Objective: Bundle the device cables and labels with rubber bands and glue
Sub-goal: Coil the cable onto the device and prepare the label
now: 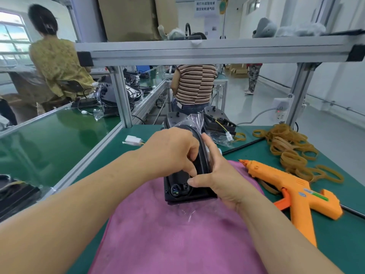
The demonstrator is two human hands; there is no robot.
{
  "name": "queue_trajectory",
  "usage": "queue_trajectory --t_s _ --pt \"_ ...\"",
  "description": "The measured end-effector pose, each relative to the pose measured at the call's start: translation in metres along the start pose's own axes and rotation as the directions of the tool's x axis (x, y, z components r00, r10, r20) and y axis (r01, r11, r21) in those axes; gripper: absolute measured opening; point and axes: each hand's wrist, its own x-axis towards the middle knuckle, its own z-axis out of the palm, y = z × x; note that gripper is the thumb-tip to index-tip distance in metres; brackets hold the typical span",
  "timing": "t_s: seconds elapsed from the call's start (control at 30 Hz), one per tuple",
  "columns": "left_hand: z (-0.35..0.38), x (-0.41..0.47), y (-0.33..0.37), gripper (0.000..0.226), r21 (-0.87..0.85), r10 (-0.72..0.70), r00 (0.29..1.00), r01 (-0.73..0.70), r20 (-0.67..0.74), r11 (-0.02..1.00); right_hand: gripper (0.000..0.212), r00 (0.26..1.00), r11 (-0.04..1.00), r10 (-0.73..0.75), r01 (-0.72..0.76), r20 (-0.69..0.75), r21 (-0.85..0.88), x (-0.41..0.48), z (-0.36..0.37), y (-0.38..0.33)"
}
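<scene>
A black device (178, 184) stands on edge on a pink cloth (167, 234), partly wrapped in a clear plastic bag (194, 120). Short cables show in a recess at its near end. My left hand (171, 149) grips the device from the top left, fingers curled over its edge. My right hand (219, 175) holds its right side, thumb pressed across the near face. An orange glue gun (292, 192) lies to the right on the green mat. A heap of tan rubber bands (286, 145) lies behind it.
More black devices (217, 121) with a yellow wire and white connector sit behind. A white connector (132, 140) lies to the left. An aluminium frame (197, 50) spans overhead, with a power strip (280, 109) on its right post. People work at benches beyond.
</scene>
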Motion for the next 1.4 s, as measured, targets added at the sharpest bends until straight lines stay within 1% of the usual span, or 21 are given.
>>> queue_trajectory --t_s 0.07,0.13,0.23,0.3,0.37,0.4,0.47,0.53,0.6,0.67,0.73,0.77,0.83,0.9,0.93,1.0,1.07,1.13,1.27,1.33,1.4 --pt "-0.002 0.0 -0.006 0.02 -0.057 0.045 0.999 -0.044 0.002 0.997 0.113 1.0 0.999 0.001 0.0 -0.031 0.043 0.001 0.0 0.003" --pt "-0.002 0.003 -0.017 0.011 -0.125 0.095 0.994 -0.103 -0.062 0.987 0.111 0.994 0.994 0.028 -0.016 -0.108 0.105 0.001 0.001 0.007" --pt "0.01 0.006 -0.029 0.013 -0.093 0.133 0.941 -0.169 -0.311 0.981 0.105 0.974 0.979 0.076 -0.033 -0.212 0.2 -0.001 0.001 0.014" --pt "0.023 0.007 -0.038 0.025 -0.066 0.051 0.878 -0.093 -0.476 0.993 0.094 0.966 0.966 0.116 -0.056 -0.229 0.251 -0.006 -0.001 0.022" --pt "0.037 0.004 -0.045 0.033 -0.238 -0.128 0.843 0.0 -0.523 0.971 0.079 0.961 0.947 0.167 -0.094 -0.219 0.309 -0.01 -0.003 0.03" --pt "0.044 0.001 -0.048 0.035 -0.357 -0.245 0.842 0.067 -0.48 0.932 0.072 0.957 0.935 0.192 -0.112 -0.215 0.337 -0.012 -0.004 0.033" --pt "0.059 -0.002 -0.051 0.039 -0.545 -0.447 0.837 0.226 -0.315 0.807 0.063 0.946 0.907 0.232 -0.126 -0.228 0.401 -0.013 -0.007 0.037" --pt "0.073 -0.005 -0.049 0.045 -0.655 -0.546 0.827 0.337 -0.137 0.676 0.057 0.932 0.883 0.258 -0.119 -0.256 0.455 -0.012 -0.008 0.039" --pt "0.086 -0.009 -0.041 0.046 -0.718 -0.549 0.835 0.396 0.023 0.572 0.049 0.919 0.882 0.268 -0.113 -0.29 0.457 -0.011 -0.009 0.041" --pt "0.094 -0.014 -0.031 0.033 -0.834 -0.48 0.861 0.383 0.167 0.397 0.043 0.908 0.894 0.276 -0.123 -0.314 0.43 -0.01 -0.007 0.041" --pt "0.097 -0.018 -0.023 0.031 -0.919 -0.399 0.887 0.333 0.23 0.21 0.04 0.896 0.9 0.289 -0.134 -0.337 0.415 -0.009 -0.005 0.04" --pt "0.098 -0.018 -0.02 0.032 -0.93 -0.409 0.883 0.324 0.231 0.174 0.039 0.889 0.905 0.294 -0.14 -0.35 0.402 -0.009 -0.004 0.039" --pt "0.093 -0.019 -0.015 0.032 -0.921 -0.481 0.849 0.343 0.22 0.184 0.04 0.873 0.939 0.291 -0.183 -0.391 0.29 -0.009 -0.005 0.033" --pt "0.091 -0.02 -0.015 0.035 -0.898 -0.53 0.818 0.383 0.222 0.215 0.051 0.852 0.957 0.262 -0.289 -0.453 0.012 -0.01 -0.006 0.029" --pt "0.091 -0.023 -0.017 0.036 -0.889 -0.536 0.813 0.399 0.229 0.225 0.056 0.849 0.937 0.236 -0.328 -0.472 -0.122 -0.012 -0.006 0.027" --pt "0.091 -0.029 -0.022 0.035 -0.879 -0.538 0.81 0.413 0.234 0.239 0.059 0.869 0.888 0.212 -0.362 -0.447 -0.282 -0.014 -0.008 0.024" --pt "0.092 -0.035 -0.027 0.026 -0.877 -0.55 0.81 0.4 0.203 0.267 0.052 0.899 0.844 0.224 -0.372 -0.377 -0.386 -0.013 -0.011 0.019" --pt "0.095 -0.039 -0.03 0.022 -0.861 -0.564 0.814 0.383 0.143 0.335 0.048 0.913 0.8 0.252 -0.383 -0.321 -0.461 -0.012 -0.013 0.014" --pt "0.103 -0.045 -0.038 0.019 -0.794 -0.582 0.808 0.412 0.092 0.447 0.054 0.936 0.683 0.267 -0.351 -0.228 -0.64 -0.006 -0.011 0.01" --pt "0.101 -0.047 -0.043 0.016 -0.72 -0.575 0.811 0.46 0.103 0.52 0.057 0.938 0.679 0.241 -0.348 -0.251 -0.647 -0.002 -0.018 0.005" --pt "0.095 -0.045 -0.049 0.018 -0.57 -0.542 0.833 0.5 0.111 0.652 0.048 0.919 0.673 0.155 -0.367 -0.362 -0.642 0.007 -0.035 0.003"
